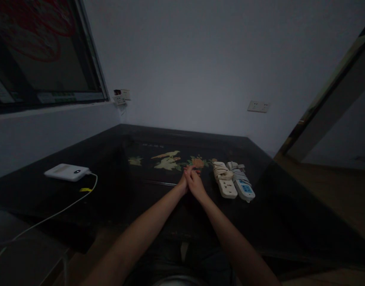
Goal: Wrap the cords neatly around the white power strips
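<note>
My left hand (184,182) and my right hand (195,183) are clasped over the dark table (135,206), the right lying across the left. Fingers of both are folded together, and no object shows in either. Just to the right lie two power strips side by side, each wrapped in its own cord. The nearer one is a cream power strip (228,189); beyond it is a white power strip with a blue socket face (246,190). Part of the left hand is hidden under the right.
At the left, a white power bank-like device (65,172) has a white cable (66,207) running off the table's near edge. A small yellow tag (86,190) lies by it. Wall sockets (258,106) are on the back wall; a window (48,51) is at upper left.
</note>
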Action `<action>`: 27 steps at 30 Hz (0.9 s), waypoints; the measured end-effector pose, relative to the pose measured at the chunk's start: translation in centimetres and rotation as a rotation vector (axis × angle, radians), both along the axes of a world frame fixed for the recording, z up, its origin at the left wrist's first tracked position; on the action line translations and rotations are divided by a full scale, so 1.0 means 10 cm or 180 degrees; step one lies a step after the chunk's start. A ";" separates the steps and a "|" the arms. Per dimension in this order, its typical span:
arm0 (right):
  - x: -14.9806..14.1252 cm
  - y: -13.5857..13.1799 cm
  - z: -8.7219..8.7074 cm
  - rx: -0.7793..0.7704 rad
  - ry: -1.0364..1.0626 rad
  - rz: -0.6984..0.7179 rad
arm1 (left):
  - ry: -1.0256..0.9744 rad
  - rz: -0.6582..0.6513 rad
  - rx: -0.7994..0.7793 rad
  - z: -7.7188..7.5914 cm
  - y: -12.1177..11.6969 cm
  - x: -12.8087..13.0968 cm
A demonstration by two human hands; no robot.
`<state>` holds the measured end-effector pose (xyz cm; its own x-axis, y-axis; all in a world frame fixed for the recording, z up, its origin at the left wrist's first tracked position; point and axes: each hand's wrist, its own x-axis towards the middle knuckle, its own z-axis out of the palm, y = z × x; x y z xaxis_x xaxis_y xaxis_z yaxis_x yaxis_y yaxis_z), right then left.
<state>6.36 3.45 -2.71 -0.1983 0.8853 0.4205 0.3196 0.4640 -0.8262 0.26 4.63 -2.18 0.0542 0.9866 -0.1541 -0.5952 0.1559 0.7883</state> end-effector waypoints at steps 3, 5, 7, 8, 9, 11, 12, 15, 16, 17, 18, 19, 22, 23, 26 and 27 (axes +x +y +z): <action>0.01 0.00 0.01 0.0027 -0.0032 -0.0008 | -0.0003 0.0014 0.0015 0.01 -0.01 0.00; 0.01 0.00 0.01 0.0024 -0.0063 -0.0002 | -0.0003 0.0007 0.0014 0.00 -0.01 0.00; 0.01 0.00 0.01 0.0004 -0.0080 -0.0016 | -0.0007 -0.0007 0.0009 -0.01 0.00 0.00; 0.01 0.00 0.01 -0.0004 -0.0077 -0.0027 | -0.0010 -0.0011 0.0002 -0.02 0.01 0.00; 0.01 0.00 0.01 -0.0007 -0.0068 -0.0033 | -0.0012 -0.0017 -0.0007 -0.02 0.02 0.00; 0.01 -0.01 0.01 -0.0006 -0.0043 -0.0039 | -0.0013 -0.0023 -0.0025 -0.04 0.03 0.00; 0.01 -0.01 0.01 -0.0009 -0.0033 -0.0039 | -0.0009 -0.0027 -0.0035 -0.04 0.04 0.00; 0.01 -0.03 0.04 -0.0024 -0.0030 -0.0041 | 0.0025 -0.0032 -0.0051 -0.04 0.03 0.01; 0.01 -0.03 0.05 -0.0027 -0.0035 -0.0037 | 0.0037 -0.0030 -0.0049 -0.04 0.03 0.01; 0.01 -0.04 0.07 -0.0029 -0.0037 -0.0031 | 0.0048 -0.0023 -0.0048 -0.04 0.02 0.01; 0.01 -0.05 0.08 -0.0035 -0.0040 -0.0032 | 0.0054 -0.0007 -0.0047 -0.04 0.02 0.01; 0.01 -0.06 0.09 -0.0046 -0.0049 -0.0044 | 0.0054 0.0020 -0.0045 -0.04 0.01 0.01; 0.00 -0.08 0.12 -0.0064 -0.0115 -0.0099 | 0.0053 0.0116 -0.0064 -0.04 0.01 0.02; -0.01 -0.09 0.12 -0.0050 -0.0128 -0.0109 | 0.0055 0.0142 -0.0063 -0.05 0.01 0.02; -0.01 -0.11 0.15 0.0016 -0.0121 -0.0123 | 0.0027 0.0232 -0.0033 -0.06 0.03 0.04; 0.01 -0.12 0.17 0.0045 -0.0144 -0.0125 | 0.0009 0.0260 -0.0020 -0.06 0.04 0.04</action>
<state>6.43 2.25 -1.03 -0.1825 0.8869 0.4244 0.3747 0.4618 -0.8040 0.68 5.04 -2.80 -0.0268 0.9867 -0.1604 -0.6040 0.1119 0.7891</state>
